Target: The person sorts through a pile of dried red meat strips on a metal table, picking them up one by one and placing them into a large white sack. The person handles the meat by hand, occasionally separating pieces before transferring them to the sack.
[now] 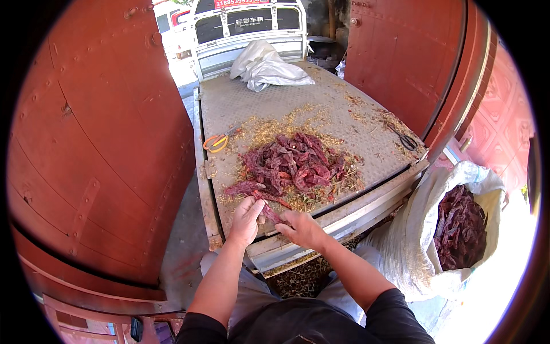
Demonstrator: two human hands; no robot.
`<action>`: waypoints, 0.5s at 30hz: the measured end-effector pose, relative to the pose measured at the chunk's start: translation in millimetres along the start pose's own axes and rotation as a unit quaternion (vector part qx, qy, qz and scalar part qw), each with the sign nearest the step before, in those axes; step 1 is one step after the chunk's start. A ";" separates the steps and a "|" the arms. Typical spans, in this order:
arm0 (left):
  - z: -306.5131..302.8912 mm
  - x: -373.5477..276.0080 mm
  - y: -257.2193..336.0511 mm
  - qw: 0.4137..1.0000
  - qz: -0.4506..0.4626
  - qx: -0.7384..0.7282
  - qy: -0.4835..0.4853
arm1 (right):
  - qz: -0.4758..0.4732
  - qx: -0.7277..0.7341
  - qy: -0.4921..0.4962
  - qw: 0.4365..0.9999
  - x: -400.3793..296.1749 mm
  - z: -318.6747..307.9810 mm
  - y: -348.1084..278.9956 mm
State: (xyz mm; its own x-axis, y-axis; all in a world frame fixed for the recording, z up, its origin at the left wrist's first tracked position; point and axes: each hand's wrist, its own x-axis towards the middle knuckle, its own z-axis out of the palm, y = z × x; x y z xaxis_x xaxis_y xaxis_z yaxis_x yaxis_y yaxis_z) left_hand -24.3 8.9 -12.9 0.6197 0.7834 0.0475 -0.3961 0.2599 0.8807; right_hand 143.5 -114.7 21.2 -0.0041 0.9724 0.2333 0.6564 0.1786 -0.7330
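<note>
Between my two hands, over the near edge of a truck bed, is a dried red chili pepper (271,212). My left hand (248,217) pinches one end of it between thumb and fingers. Around the other end my right hand (300,228) is closed, its fingers partly hidden. Just beyond my hands lies a heap of dried red chili peppers (292,165) on the metal truck bed (266,103). Yellow seeds and stem bits are scattered around the heap.
Orange-handled scissors (217,142) lie left of the heap, dark-handled scissors (406,139) at the right edge. A white woven sack (404,241) of dried peppers stands at right. An empty-looking white sack (268,66) lies at the back. Red metal doors (103,129) flank the bed.
</note>
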 end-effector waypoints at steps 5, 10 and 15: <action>-0.3 -0.9 -2.8 1.000 0.014 -0.023 0.014 | -0.008 0.013 0.013 1.000 -2.8 4.4 -2.1; 8.6 -2.6 8.6 0.998 0.001 -0.039 0.044 | 0.055 0.175 -0.031 0.983 -2.1 2.9 -3.6; -3.2 -0.5 2.1 0.998 -0.007 -0.053 0.016 | 0.102 0.225 -0.046 0.968 -7.9 2.0 -0.3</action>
State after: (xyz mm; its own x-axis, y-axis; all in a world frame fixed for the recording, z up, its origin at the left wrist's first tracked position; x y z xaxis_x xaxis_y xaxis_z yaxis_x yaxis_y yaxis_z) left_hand -27.6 10.9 -12.5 0.6044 0.7964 0.0187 -0.4572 0.3276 0.8268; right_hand 141.9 -122.1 18.3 0.0103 0.9999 0.0110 0.2557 0.0080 -0.9667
